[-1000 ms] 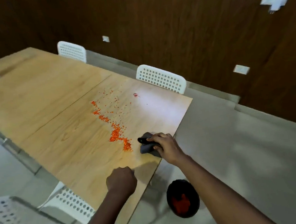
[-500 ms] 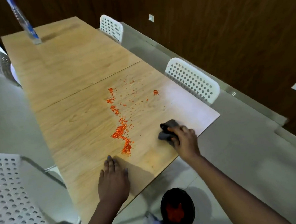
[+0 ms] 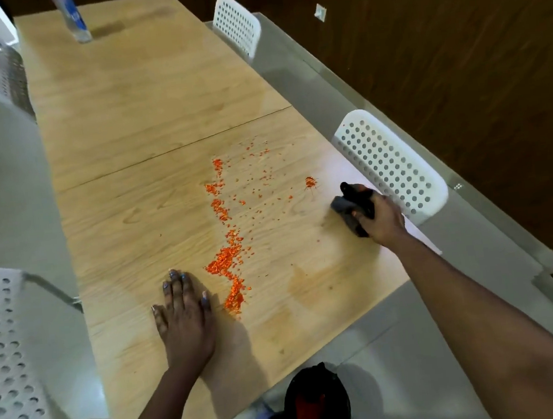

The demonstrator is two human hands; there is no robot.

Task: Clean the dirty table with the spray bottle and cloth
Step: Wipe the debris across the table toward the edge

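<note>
Near-left chair: white perforated seat, just beside the table's left edge.
Spray bottle: upright at the far end of the table, well apart from both hands; likely light, rigid and smooth, best taken round its body.
Left hand: flat on the wood, fingers spread and holding nothing, just left of the spill.
Orange crumbs: a loose trail down the middle of the table, thickest near the left hand; probably dry and easily scattered.
Cloth: dark, soft, bunched; pressed to the table near its right edge.
Right hand: fingers curled round the cloth, gripping it from above.
Right chair: white, just behind the right hand.
Bin: dark, on the floor below the near edge.
</note>
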